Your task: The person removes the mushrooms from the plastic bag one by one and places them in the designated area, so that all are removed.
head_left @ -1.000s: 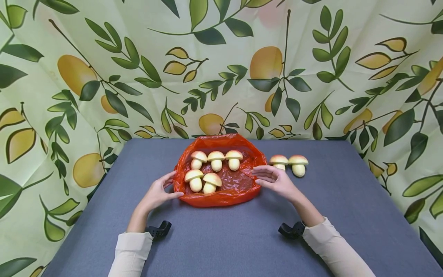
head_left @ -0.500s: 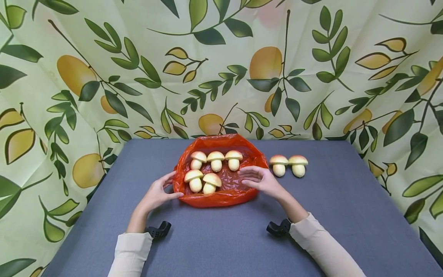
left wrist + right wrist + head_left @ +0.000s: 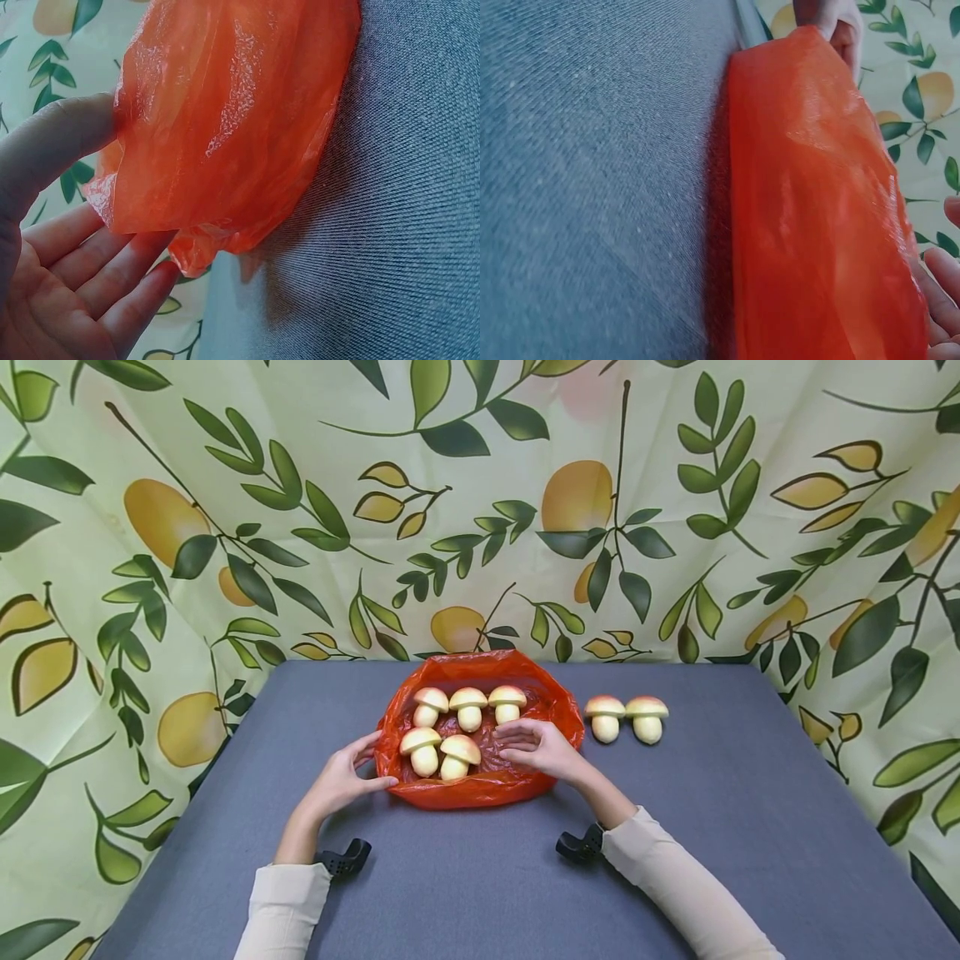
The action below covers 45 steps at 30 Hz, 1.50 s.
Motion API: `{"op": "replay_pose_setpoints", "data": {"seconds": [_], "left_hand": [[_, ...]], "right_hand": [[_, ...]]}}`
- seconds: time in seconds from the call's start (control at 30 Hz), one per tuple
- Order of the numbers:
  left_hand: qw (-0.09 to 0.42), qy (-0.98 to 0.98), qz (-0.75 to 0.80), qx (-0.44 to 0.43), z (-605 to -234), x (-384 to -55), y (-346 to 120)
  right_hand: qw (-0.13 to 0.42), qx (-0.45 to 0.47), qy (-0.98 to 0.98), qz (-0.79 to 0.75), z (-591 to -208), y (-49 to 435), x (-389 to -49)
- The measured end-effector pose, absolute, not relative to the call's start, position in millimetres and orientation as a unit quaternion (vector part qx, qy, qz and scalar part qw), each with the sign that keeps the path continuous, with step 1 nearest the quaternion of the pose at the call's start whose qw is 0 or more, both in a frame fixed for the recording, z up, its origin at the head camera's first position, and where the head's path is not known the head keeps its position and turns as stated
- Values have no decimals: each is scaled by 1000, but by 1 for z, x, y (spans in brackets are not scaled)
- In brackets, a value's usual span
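Note:
A red plastic bag (image 3: 480,793) lies wide-mouthed on the grey table, with several toy mushrooms (image 3: 467,706) inside in two rows. My left hand (image 3: 341,777) holds the bag's left end, thumb at the front rim and fingers behind; the left wrist view shows this hand (image 3: 75,277) against the thin red plastic. My right hand (image 3: 543,749) is over the right part of the bag's mouth, nothing seen in its fingers, close to the back-row right mushroom (image 3: 507,697). In the right wrist view the bag's front wall (image 3: 817,202) partly hides its fingers (image 3: 941,274).
Two more mushrooms (image 3: 604,718) stand side by side on the table (image 3: 465,885), just right of the bag. Behind the table hangs a cloth (image 3: 480,485) printed with leaves and fruit. Each wrist carries a black camera mount (image 3: 579,845).
My right hand has moved left from the bag's right rim to over its inside, uncovering the two outside mushrooms. The left hand and the bag stay in place.

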<state>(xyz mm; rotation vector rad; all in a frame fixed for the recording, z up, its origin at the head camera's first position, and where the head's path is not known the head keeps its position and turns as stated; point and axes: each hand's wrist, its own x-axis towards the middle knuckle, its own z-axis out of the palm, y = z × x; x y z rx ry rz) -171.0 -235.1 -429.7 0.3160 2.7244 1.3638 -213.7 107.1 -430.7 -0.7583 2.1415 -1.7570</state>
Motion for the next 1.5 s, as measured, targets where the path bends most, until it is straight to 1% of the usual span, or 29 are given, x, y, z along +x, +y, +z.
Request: {"op": "replay_pose_setpoints", "data": {"seconds": [0.2,0.57,0.77,1.5], "left_hand": [[39,888,447,106,-430,-171,-235],[37,886,449,110,-430,-171,-234],[36,884,452,110,-429,-171,-234],[35,890,442,107,-429,-171,-234]], "right_hand": [[138,-275,746,-590,-435,96,-217],[144,-236,772,-572,-438,77,-222],[145,-232,768,-579,-442,69,-226],[149,-211,803,-537,-454,54,-230]]}}
